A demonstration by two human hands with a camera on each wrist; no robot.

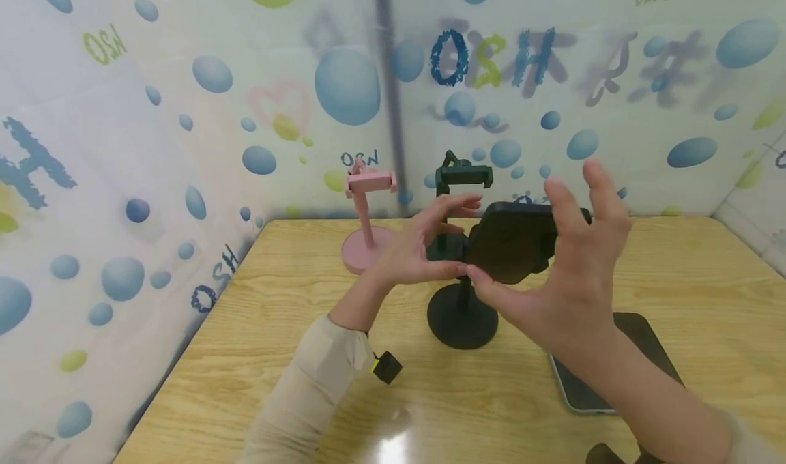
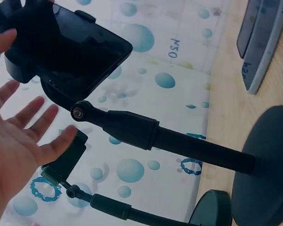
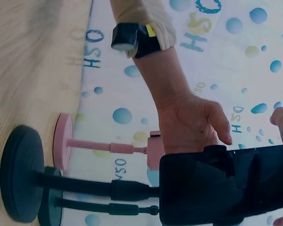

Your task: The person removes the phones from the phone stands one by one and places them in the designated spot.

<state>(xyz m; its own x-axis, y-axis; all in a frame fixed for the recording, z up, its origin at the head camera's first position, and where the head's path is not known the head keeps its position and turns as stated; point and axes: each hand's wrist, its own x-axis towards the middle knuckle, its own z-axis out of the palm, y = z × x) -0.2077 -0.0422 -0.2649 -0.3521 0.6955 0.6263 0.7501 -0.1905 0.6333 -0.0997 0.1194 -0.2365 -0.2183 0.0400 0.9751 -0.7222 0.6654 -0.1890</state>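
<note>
A black phone (image 1: 510, 242) sits tilted in the clamp of a black phone stand (image 1: 462, 317), whose round base rests on the table. My left hand (image 1: 408, 251) is at the phone's left side, its fingers extended and spread apart. My right hand (image 1: 574, 283) is on the other side, two fingers raised and the thumb reaching across the phone's lower edge. Both thumb tips come close together near the lower left corner; whether they touch the phone I cannot tell. In the right wrist view the left palm shows behind the clamped phone (image 3: 193, 188).
Behind stand a dark green phone stand (image 1: 463, 175) and, farther left, a pink one (image 1: 364, 208). A flat dark tablet (image 1: 647, 344) lies on the wooden table (image 1: 245, 382) at the right, partly behind my forearm. A dark object (image 1: 604, 454) shows at the bottom edge.
</note>
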